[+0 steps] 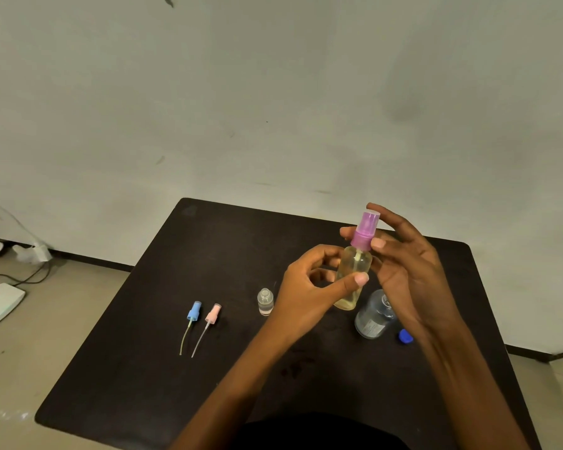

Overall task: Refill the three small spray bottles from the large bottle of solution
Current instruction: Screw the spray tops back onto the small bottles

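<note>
Tabletop (176,384) station; step in hand, by judgement: twisting the spray head of a small bottle held above it.
Large bottle (371,319) uncapped, partly hidden behind right hand (410,274); left hand (303,293) grips purple-capped bottle (353,264); right fingers (379,243) pinch its collar; on or off unclear; next needs an upright, steady twist; open small bottle (265,302); third unseen; blue spray head (194,311), pink spray head (213,313); blue cap (405,336).

Dark table (143,368), bottles and spray heads on it.
A blue spray head (194,311) and a pink spray head (213,313) lie side by side at left, tubes pointing to the near edge. A small bottle (265,302) stands uncapped mid-table. A large bottle (372,319) stands at right, a blue cap (405,336) just beside it.
</note>
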`<state>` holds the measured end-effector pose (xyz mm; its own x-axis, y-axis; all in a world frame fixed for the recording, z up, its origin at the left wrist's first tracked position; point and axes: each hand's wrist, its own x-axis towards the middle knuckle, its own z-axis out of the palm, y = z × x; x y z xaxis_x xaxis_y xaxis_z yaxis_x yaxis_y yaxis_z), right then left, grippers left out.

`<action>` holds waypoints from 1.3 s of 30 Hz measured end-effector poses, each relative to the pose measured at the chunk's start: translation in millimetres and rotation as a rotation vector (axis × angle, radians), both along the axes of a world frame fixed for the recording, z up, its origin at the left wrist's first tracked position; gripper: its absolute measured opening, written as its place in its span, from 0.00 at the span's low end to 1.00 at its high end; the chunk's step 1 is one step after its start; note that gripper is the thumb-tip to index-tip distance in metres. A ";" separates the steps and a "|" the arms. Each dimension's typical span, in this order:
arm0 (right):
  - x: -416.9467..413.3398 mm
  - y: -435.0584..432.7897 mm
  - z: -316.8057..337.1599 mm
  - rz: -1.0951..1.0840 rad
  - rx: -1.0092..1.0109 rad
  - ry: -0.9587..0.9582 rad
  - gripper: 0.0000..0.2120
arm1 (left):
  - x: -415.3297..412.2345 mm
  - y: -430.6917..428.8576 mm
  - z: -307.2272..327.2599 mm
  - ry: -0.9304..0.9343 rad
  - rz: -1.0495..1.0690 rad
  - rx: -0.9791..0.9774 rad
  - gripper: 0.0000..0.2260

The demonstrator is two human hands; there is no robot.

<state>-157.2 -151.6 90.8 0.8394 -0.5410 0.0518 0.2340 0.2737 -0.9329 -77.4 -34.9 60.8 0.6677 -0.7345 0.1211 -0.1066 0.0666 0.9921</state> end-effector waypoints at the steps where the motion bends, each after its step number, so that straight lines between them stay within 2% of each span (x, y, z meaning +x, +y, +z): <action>1: 0.4 0.6 0.5 -0.015 -0.008 -0.002 0.26 | 0.0 0.0 -0.1 -0.002 0.001 0.001 0.16; 7: 3.8 0.7 -3.3 -0.035 -0.057 0.026 0.38 | -0.6 0.1 -0.7 -0.019 -0.012 -0.001 0.15; 8: 3.6 0.8 -3.7 -0.015 -0.037 0.015 0.37 | -0.4 0.0 -1.2 -0.015 -0.015 -0.004 0.14; 12: -0.1 -0.5 -4.6 0.043 0.049 -0.020 0.23 | 0.2 -0.3 -2.8 0.013 -0.017 -0.007 0.12; 17: -0.5 -2.4 -4.5 0.010 0.066 -0.029 0.26 | -0.2 -0.7 -1.6 0.004 -0.021 0.001 0.13; 20: 1.4 -3.4 -6.7 -0.027 0.048 -0.015 0.33 | -0.3 -0.8 -1.4 0.007 -0.016 0.003 0.16; 24: 3.2 -2.3 -8.2 -0.034 0.036 0.010 0.36 | -0.6 -1.1 -2.0 0.000 -0.017 0.001 0.14; 26: 1.9 -0.7 -7.2 0.004 0.077 -0.007 0.33 | -0.6 -1.2 -1.9 0.007 -0.021 -0.005 0.14; 28: -0.2 0.6 -5.9 0.033 0.108 -0.018 0.23 | -0.2 -1.0 -1.7 0.013 -0.025 -0.003 0.13; 30: -0.9 1.0 -4.5 0.040 0.123 -0.013 0.21 | -0.1 -0.8 -2.5 0.023 -0.031 0.006 0.12; 39: 3.4 -0.6 -6.9 -0.050 0.034 0.027 0.38 | -0.2 -0.7 -2.5 0.025 -0.033 0.020 0.12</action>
<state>-153.8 -152.2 83.8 0.8123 -0.5832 0.0105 0.2232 0.2941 -0.9293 -77.7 -35.6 58.2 0.6456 -0.7584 0.0896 -0.0795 0.0500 0.9956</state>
